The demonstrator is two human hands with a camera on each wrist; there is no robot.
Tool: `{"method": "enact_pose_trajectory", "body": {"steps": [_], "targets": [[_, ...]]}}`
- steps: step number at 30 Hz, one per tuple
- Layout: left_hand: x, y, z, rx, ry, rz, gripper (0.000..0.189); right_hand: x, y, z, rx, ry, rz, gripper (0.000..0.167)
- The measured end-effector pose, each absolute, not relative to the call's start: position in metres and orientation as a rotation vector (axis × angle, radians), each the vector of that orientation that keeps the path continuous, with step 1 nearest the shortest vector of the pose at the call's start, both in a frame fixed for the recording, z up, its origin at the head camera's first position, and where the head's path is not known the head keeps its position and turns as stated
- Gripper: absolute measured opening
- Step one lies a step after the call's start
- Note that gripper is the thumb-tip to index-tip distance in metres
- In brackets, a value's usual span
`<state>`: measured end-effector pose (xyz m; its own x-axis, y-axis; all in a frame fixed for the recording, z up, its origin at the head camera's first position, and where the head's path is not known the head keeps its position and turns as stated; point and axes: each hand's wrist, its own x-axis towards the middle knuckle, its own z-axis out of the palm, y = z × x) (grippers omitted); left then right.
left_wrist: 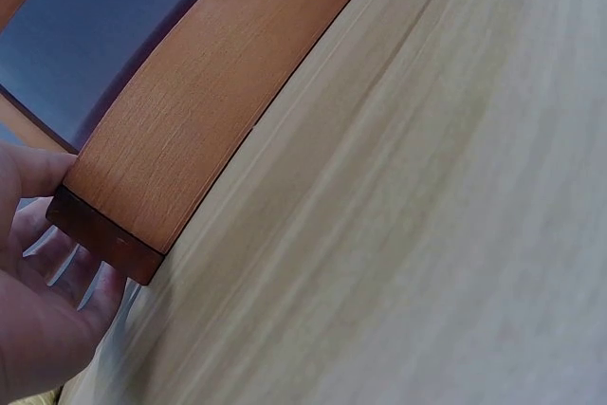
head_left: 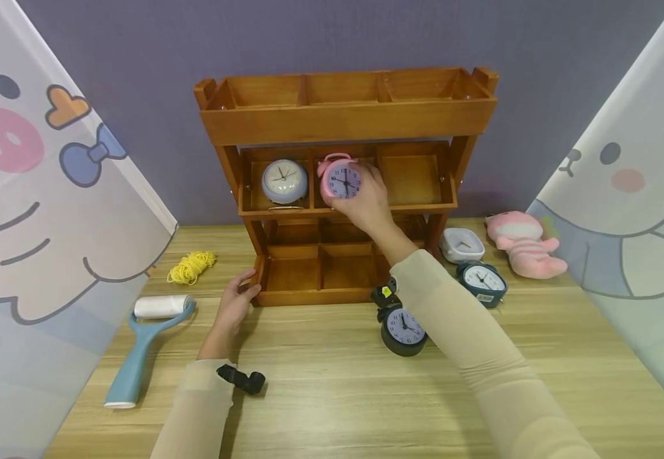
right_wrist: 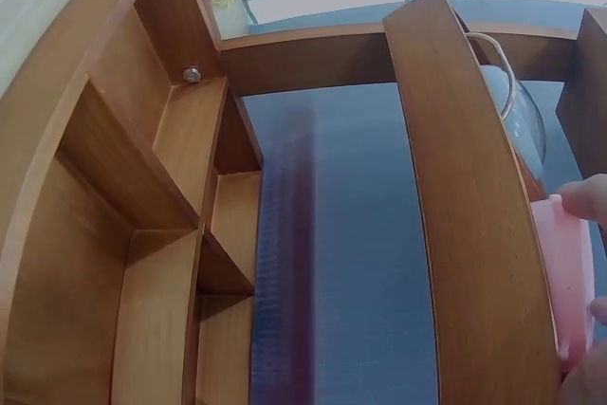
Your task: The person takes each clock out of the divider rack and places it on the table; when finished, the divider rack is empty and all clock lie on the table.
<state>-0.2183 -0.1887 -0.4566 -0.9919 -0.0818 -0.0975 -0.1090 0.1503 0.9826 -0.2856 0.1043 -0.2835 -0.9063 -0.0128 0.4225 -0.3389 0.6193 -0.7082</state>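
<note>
The pink alarm clock (head_left: 332,190) is at the centre compartment of the middle tier of the wooden rack (head_left: 343,125), and the work looks partly done. Nearest, on the table (head_left: 320,370), a black clock (head_left: 403,331) stands in front of the rack, partly hidden by the right sleeve (head_left: 458,319); farther back, to the rack's right, are a teal clock (head_left: 483,280) and, beyond it, a white clock (head_left: 461,245). Those three seem to be what is left. At the rack's lower left corner, the left hand (head_left: 236,305) grips the wood between thumb and bent fingers, apparently steadying it; the pink alarm clock is well apart from that hand, higher and farther back. Up there the right hand (head_left: 371,199) pinches this clock around its right side, so its placing looks unfinished; whether its base rests on the compartment floor, I cannot tell. Just to its left, a pale blue clock (head_left: 284,182) stands in the left compartment, touched by neither hand, and looks done.
</note>
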Motion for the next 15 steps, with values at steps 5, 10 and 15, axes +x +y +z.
{"method": "enact_pose_trajectory", "body": {"steps": [5,10,15], "targets": [[-0.218,-0.188,-0.456,-0.197,2.363,2.025,0.048,-0.281,0.108,-0.284,0.295,-2.405,1.223,0.084],[-0.218,-0.189,-0.456,-0.185,2.351,2.035,0.048,-0.273,0.113,-0.277,0.320,-2.350,1.229,0.081],[-0.219,-0.190,-0.456,-0.177,2.344,2.045,0.048,-0.261,0.119,-0.269,0.342,-2.332,1.227,0.079]]}}
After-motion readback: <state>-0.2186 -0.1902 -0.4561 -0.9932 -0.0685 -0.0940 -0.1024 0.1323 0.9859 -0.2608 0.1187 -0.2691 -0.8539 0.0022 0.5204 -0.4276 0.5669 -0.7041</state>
